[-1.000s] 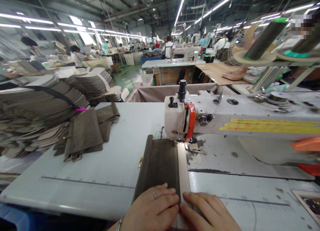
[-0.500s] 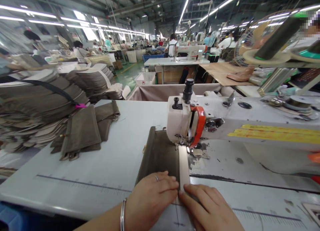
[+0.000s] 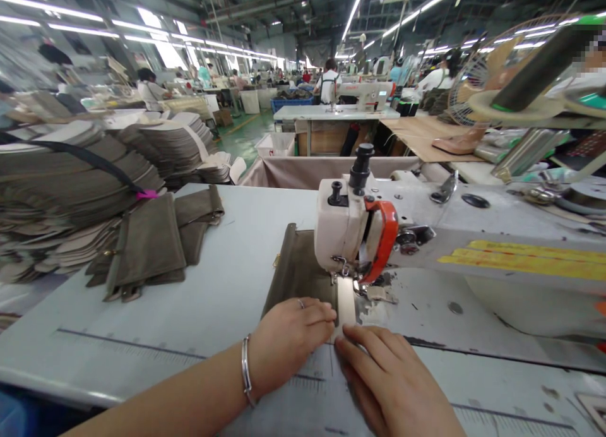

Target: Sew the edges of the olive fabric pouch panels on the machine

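A dark olive fabric panel (image 3: 303, 266) with a pale strip (image 3: 347, 301) along its right side runs under the head of a sewing machine (image 3: 331, 225). My left hand (image 3: 293, 333), with a ring and a silver bracelet, lies flat on the panel's near part, fingers stretched and close together. Beside it, my right hand (image 3: 388, 374) has its bent fingertips on the near end of the strip; its thumb is mostly hidden. The needle area is partly covered by the machine head and its orange guard (image 3: 382, 241).
Finished-looking olive pieces (image 3: 149, 244) lie on the white table (image 3: 227, 311) at left, beside tall stacks of cut panels (image 3: 71, 172). Thread cones (image 3: 534, 64) and a fan (image 3: 466, 89) stand at right. Co-workers sit farther back.
The panel and strip have advanced away from me under the machine head. Both hands have moved forward with them, and less of the strip shows. The view has shifted slightly.
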A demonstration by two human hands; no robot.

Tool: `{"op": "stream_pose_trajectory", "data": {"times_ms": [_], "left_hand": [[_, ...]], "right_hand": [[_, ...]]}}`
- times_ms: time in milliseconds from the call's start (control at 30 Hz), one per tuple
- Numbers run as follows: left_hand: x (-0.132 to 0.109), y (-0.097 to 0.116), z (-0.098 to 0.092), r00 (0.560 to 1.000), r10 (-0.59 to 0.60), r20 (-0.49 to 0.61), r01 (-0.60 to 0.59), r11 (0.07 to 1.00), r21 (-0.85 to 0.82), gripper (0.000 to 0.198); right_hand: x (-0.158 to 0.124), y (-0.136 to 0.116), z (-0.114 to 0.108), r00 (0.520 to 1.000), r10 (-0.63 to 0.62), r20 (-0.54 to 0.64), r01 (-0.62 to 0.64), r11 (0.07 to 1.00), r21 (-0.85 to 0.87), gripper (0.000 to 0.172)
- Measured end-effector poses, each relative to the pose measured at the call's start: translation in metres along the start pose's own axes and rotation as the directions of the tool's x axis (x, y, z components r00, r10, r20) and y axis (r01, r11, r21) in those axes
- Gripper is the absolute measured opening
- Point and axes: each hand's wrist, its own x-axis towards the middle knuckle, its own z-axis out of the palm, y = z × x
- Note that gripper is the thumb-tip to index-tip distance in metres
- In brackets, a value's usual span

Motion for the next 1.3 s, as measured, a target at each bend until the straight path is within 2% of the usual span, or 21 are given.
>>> {"op": "stream_pose_trajectory", "data": {"times_ms": [300,533,867,1300], "left_hand": [[0.014,-0.017,0.003,0.998,0.016,0.054,-0.022,0.994,0.104,0.018],[0.025,-0.028,0.001,0.993,-0.069,0.095,0.058,0.992,0.11,0.017],[0.027,-0.045,0.013,0.991,-0.118,0.065,0.11,0.988,0.103,0.02],[0.028,-0.046,0.018,0.99,-0.138,0.021,0.134,0.98,0.148,0.019]], "right_hand": [[0.016,0.006,0.002,0.996,0.059,0.062,-0.06,0.998,0.003,0.034],[0.026,0.015,0.005,0.992,0.081,0.099,-0.077,0.996,-0.044,0.038],[0.041,0.024,0.011,0.984,0.117,0.132,-0.105,0.99,-0.093,0.042],[0.038,0.024,0.015,0.989,0.12,0.087,-0.116,0.992,-0.049,0.043]]}}
